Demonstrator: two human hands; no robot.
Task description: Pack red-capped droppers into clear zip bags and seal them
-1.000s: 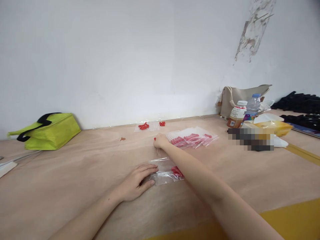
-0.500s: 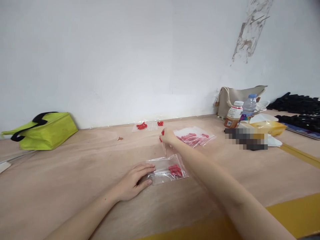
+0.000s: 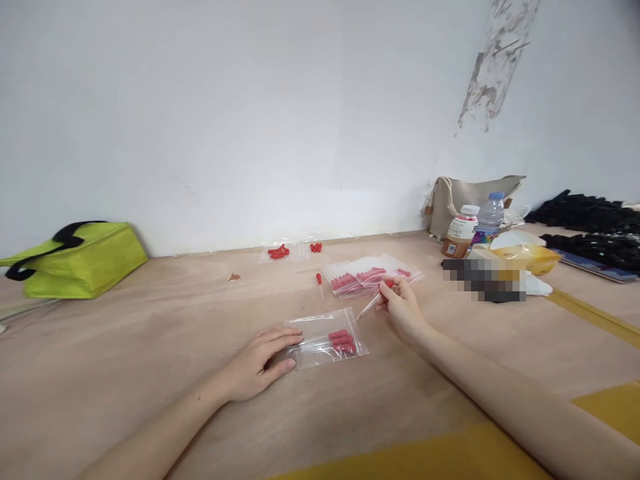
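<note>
The right hand (image 3: 400,303) pinches a red-capped clear dropper (image 3: 374,301) just above the tabletop (image 3: 150,333), beside the open bag (image 3: 327,339) pinned by the flat, spread left hand (image 3: 263,363); a loose pinch could drop it.

Glossy clear plastic zip bag (image 3: 325,339), matt pale wood-grain table (image 3: 150,333), lime woven-cloth tote (image 3: 80,260), chipped matt wall (image 3: 200,120)
</note>
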